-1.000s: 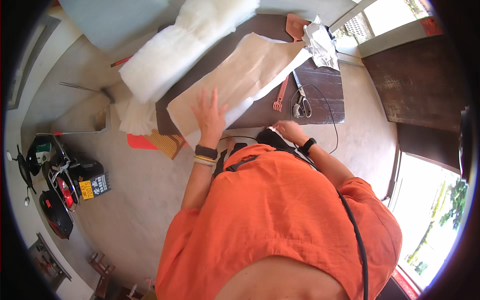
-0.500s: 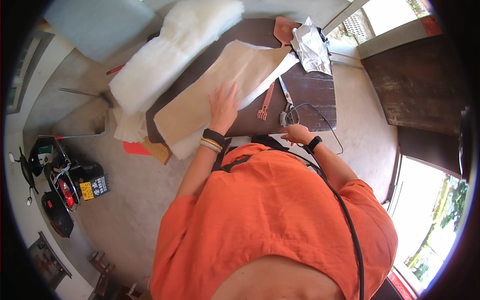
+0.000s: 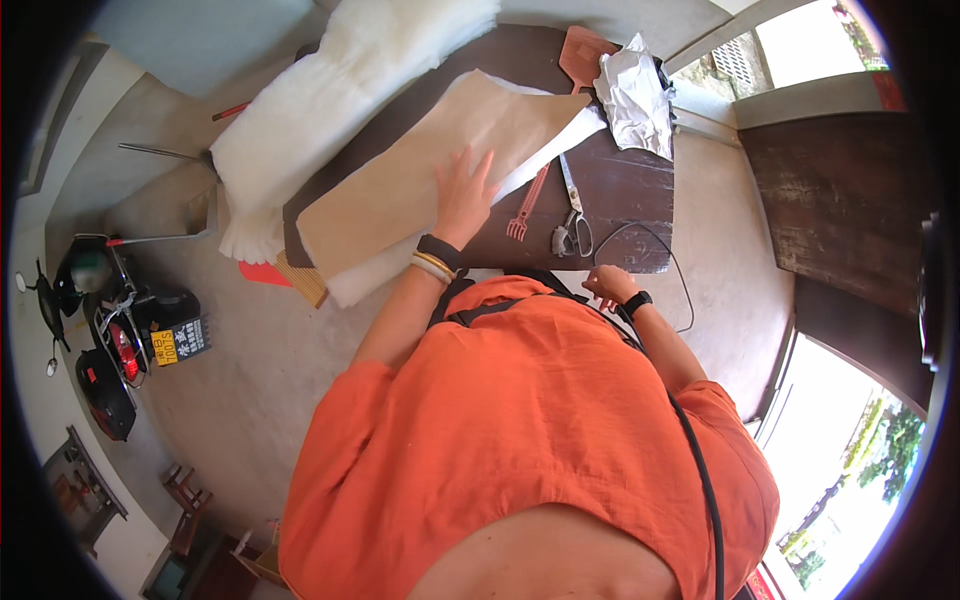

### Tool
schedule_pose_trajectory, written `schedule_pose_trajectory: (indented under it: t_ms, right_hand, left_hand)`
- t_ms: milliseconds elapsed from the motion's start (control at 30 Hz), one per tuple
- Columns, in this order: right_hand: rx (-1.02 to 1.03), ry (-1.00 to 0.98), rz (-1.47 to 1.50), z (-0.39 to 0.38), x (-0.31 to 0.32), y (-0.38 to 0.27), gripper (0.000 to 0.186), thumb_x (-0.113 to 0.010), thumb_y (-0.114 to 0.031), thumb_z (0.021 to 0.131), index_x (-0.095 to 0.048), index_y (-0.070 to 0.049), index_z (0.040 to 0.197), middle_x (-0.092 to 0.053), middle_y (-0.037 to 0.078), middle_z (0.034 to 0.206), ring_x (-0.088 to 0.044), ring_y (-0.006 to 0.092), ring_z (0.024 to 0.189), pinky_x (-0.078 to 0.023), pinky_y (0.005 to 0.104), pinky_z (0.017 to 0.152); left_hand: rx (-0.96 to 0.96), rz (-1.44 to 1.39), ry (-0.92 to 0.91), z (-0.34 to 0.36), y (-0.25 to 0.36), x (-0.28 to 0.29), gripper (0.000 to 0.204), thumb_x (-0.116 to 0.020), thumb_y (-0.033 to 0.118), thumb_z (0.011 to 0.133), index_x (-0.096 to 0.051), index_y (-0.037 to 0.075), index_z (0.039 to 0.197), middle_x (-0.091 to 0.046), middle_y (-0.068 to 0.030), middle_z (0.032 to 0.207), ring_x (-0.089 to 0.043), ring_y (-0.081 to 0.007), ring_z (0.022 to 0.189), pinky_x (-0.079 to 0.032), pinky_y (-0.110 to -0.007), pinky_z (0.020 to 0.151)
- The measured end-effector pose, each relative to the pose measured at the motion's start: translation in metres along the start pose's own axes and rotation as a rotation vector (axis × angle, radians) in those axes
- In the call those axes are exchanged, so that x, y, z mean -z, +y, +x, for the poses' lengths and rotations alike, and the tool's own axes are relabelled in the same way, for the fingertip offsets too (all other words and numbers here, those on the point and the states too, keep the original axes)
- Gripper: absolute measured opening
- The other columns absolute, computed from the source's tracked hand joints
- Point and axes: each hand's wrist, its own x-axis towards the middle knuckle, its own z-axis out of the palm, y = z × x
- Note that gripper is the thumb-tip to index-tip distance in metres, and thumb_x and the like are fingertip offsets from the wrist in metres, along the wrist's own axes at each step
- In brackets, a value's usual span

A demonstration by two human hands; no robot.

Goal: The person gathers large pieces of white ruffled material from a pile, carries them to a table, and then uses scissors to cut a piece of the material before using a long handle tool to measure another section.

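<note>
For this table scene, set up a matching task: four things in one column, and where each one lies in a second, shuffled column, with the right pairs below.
Things:
1. left hand
2. scissors
3. crumpled silvery sheet
4. white padding roll

Places:
A. at the table's far right corner
B. along the table's left side, partly overhanging it
C. flat on the tan paper sheet
D. on the dark tabletop, right of the red fork-shaped tool

Pairs: 1-C, 2-D, 3-A, 4-B
</note>
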Motion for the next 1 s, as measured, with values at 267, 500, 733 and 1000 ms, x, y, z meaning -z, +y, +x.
schedule_pose_trajectory:
  t_ms: [267,500,733,1000]
  right_hand:
    - [0.377,0.707,0.219,0.031,-0.007,-0.026,0.025,-0.06,-0.019,0.081,-0.052,-0.005,0.099,-0.059,0.018,0.091,-0.057,0.0386,0.088,-0.045,0.0458,0.074]
    - [0.352,0.842,0.107,0.039,-0.012,-0.043,0.033,-0.065,-0.014,0.076,-0.048,-0.008,0.104,-0.049,0.018,0.102,-0.055,0.0383,0.094,-0.046,0.0447,0.077]
    - [0.354,0.819,0.098,0.051,-0.009,-0.041,0.03,-0.062,-0.015,0.074,-0.048,-0.009,0.101,-0.052,0.018,0.101,-0.056,0.0378,0.092,-0.046,0.0453,0.075]
    - [0.364,0.77,0.112,0.062,-0.004,-0.039,0.03,-0.06,-0.017,0.072,-0.048,-0.008,0.099,-0.053,0.02,0.097,-0.055,0.04,0.091,-0.044,0.0457,0.074]
  left_hand:
    - [0.053,-0.058,0.061,-0.019,-0.009,0.018,0.057,-0.064,0.02,0.083,-0.042,0.013,0.135,-0.038,-0.0193,0.137,-0.035,-0.0403,0.127,-0.025,-0.059,0.104]
    - [0.119,0.025,0.12,-0.059,-0.041,0.035,0.059,-0.062,0.02,0.085,-0.038,0.014,0.138,-0.038,-0.0163,0.138,-0.036,-0.0371,0.127,-0.025,-0.058,0.103]
    - [0.249,0.07,0.174,-0.098,-0.067,0.035,0.059,-0.066,0.019,0.08,-0.044,0.015,0.134,-0.037,-0.0183,0.139,-0.032,-0.0402,0.129,-0.022,-0.057,0.106]
    - [0.306,0.075,0.096,-0.106,-0.071,0.03,0.064,-0.068,0.02,0.079,-0.04,0.017,0.138,-0.03,-0.0205,0.143,-0.029,-0.0402,0.132,-0.02,-0.057,0.106]
